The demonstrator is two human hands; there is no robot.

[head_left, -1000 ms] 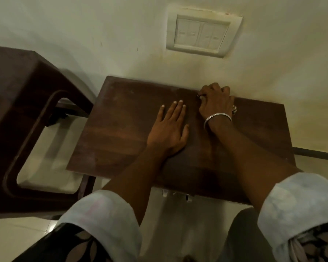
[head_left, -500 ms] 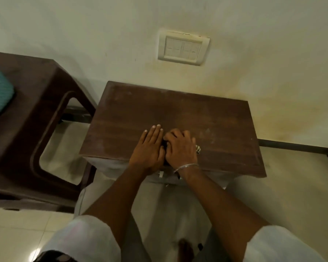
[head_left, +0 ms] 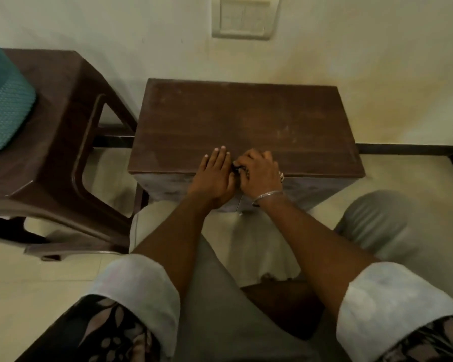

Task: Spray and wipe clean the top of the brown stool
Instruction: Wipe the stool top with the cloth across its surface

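The brown stool (head_left: 246, 118) is a rectangular wooden top standing against the wall, dull and faintly streaked. Both of my hands rest at the middle of its front edge, touching each other. My left hand (head_left: 213, 176) lies flat with fingers extended and close together, palm down over the edge. My right hand (head_left: 260, 173) is curled into a fist around a small dark cloth (head_left: 237, 169), of which only a bit shows between the two hands. No spray bottle is in view.
A brown plastic stool (head_left: 60, 142) stands at the left, with a teal woven basket (head_left: 3, 105) on it. A switch plate (head_left: 245, 18) is on the wall above. My knee (head_left: 377, 223) is at the right on the pale tiled floor.
Both hands have slid back from the far and middle part of the top to its front edge, coming together. The view has pulled back and now shows the teal basket.
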